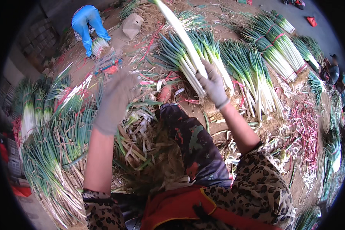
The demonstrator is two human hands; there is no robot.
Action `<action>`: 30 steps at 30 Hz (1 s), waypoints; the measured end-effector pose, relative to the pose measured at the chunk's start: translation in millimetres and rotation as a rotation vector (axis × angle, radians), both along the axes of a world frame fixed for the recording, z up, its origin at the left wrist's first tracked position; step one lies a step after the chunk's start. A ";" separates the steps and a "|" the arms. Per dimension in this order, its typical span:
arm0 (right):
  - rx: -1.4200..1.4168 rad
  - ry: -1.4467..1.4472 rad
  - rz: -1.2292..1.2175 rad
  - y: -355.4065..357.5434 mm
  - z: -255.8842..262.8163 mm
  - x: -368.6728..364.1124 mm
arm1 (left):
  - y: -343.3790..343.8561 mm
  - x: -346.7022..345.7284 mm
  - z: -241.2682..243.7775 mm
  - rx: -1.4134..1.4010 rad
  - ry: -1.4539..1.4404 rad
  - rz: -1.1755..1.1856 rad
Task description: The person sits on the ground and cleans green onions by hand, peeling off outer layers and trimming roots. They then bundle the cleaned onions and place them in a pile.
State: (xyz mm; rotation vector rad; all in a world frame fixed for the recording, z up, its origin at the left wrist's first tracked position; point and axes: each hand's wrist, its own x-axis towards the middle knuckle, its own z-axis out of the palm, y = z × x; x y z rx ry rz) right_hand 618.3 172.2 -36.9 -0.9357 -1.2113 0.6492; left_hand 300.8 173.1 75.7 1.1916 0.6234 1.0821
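Note:
My right hand (214, 84), in a pale glove, grips a long, peeled white-stemmed green onion (179, 30) near its lower end. The stalk slants up past the picture's top edge. Just beyond that hand lies a pile of cleaned green onions (187, 69), with dark green leaves and white stems. My left hand (113, 97), also gloved, is raised and blurred by motion, its fingers stretched out and nothing visible in them. Untrimmed green onions (66, 178) with dry brownish stems are heaped on my left, below that hand. Peeled husks (141, 126) lie between my arms.
Another loose pile of onions (256, 83) lies to the right, with tied bundles (284, 49) behind it. Pink ties (306, 132) are strewn at the right. A person in blue trousers (89, 23) bends over at the upper left; other people (335, 70) are at the far right.

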 end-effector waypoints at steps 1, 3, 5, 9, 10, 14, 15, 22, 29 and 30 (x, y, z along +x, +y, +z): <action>0.065 -0.040 -0.059 29.0 -22.2 28.3 | -7.9 -5.7 -20.3 -0.055 0.070 0.037; -0.099 -0.210 -0.174 59.0 -54.5 80.7 | -10.6 -40.3 -78.0 -0.214 0.066 0.049; -0.493 -0.891 -0.428 68.5 -78.3 120.8 | -25.0 -75.1 -126.7 -0.328 0.154 0.101; -0.895 -1.197 -0.463 88.1 -183.9 191.2 | -54.1 -143.1 -208.6 -0.102 0.395 0.158; -0.896 -1.241 -0.462 86.3 -191.9 189.8 | -62.7 -151.4 -202.3 -0.135 0.407 0.180; -0.930 -1.254 -0.388 80.8 -174.8 169.1 | -92.2 -173.6 -179.7 -0.561 0.148 0.420; -0.919 -1.247 -0.387 76.6 -174.0 173.0 | -92.6 -174.8 -176.2 -0.558 0.163 0.427; -0.563 -1.228 -0.549 24.9 -146.8 160.2 | -86.4 -209.7 -142.7 -0.506 0.324 0.450; -0.938 -1.221 -0.407 -39.9 -174.1 146.7 | -90.8 -270.7 -142.9 -0.477 0.199 0.531; -0.945 -1.247 -0.403 -36.5 -185.8 150.2 | -91.5 -273.1 -144.5 -0.470 0.188 0.517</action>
